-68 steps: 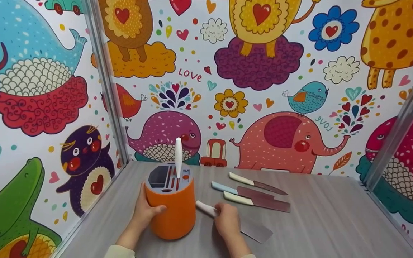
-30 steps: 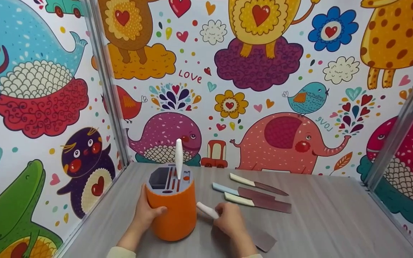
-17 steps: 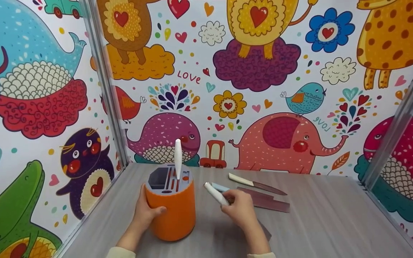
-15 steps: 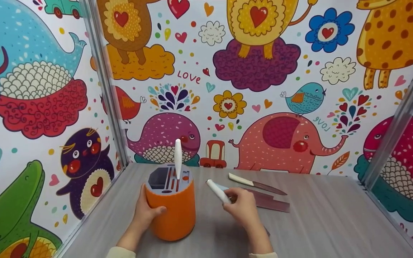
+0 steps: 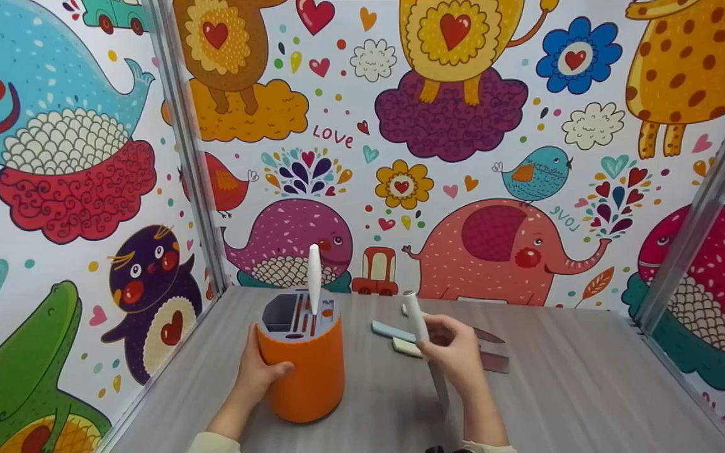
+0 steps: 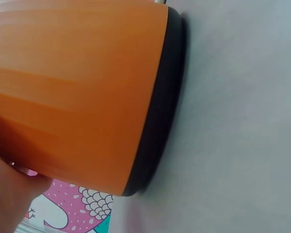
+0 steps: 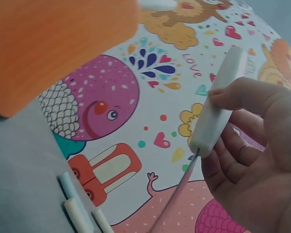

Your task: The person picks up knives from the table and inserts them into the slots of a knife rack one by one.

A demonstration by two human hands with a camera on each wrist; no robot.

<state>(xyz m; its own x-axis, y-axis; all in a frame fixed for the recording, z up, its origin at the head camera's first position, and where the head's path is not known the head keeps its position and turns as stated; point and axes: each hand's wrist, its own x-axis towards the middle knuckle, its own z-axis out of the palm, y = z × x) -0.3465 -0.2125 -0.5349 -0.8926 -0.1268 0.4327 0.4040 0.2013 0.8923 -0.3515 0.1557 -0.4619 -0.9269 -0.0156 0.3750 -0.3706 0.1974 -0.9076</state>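
Note:
My left hand [image 5: 254,371] grips the side of an orange knife block [image 5: 309,380], thumb across its front. The block stands upright on the table, and its dark base shows in the left wrist view. A white handle [image 5: 314,277] rises from a slot in its grey top. To the right, my right hand [image 5: 457,355] pinches a white-handled cleaver [image 5: 415,314] between thumb and fingers. Its handle points up and its blade hangs down, seen nearly edge-on. In the right wrist view the thumb lies along the cleaver's handle [image 7: 222,104].
Behind my right hand, a blue-handled knife [image 5: 389,329] and a cream-handled knife [image 5: 405,347] lie on the grey table [image 5: 576,377]. A third knife's dark blade [image 5: 489,335] shows beyond the fingers. Patterned walls [image 5: 362,113] close off the back and sides.
My right hand has lifted the cleaver from the table, moved right and turned it from lying flat to handle up, blade down. My left hand keeps its hold on the knife block.

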